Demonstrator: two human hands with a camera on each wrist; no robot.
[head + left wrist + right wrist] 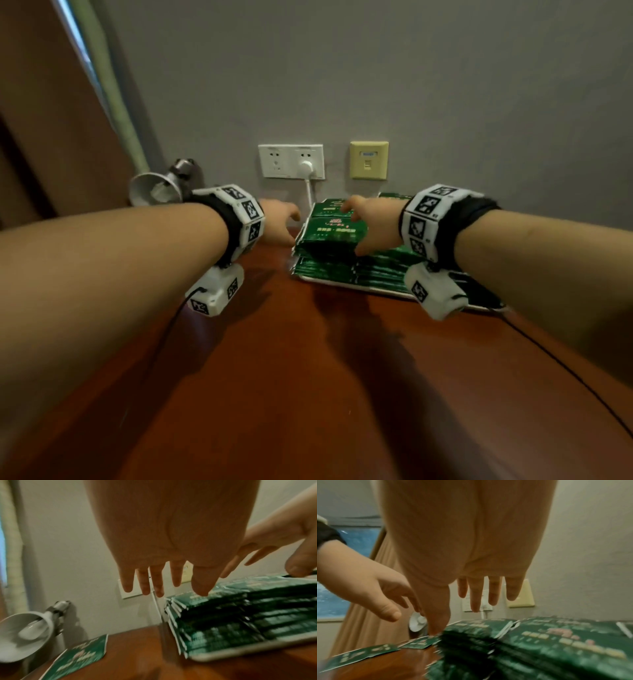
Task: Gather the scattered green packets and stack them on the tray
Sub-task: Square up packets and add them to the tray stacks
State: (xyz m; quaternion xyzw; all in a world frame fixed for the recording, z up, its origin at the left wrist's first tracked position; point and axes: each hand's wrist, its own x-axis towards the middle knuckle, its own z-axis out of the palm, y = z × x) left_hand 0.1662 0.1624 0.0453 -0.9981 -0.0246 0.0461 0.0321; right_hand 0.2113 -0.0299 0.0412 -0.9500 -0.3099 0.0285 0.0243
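Both hands hover spread and empty: the right hand [371, 224] over the green packets [329, 240] stacked on the white tray [342, 282], the left hand [277, 222] beside it. Loose packets [82, 655] lie on the wooden table [308, 377].

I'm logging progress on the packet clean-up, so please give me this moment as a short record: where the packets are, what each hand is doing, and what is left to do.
stacked packets: green stack on the white tray, several layers deep
loose packets: at least two flat on the wooden table, left of the tray
left hand: fingers spread, holding nothing, left of the stack
right hand: open over the stack, thumb at its left edge
nearby: white lamp, wall socket
left to do: move the loose packets onto the tray
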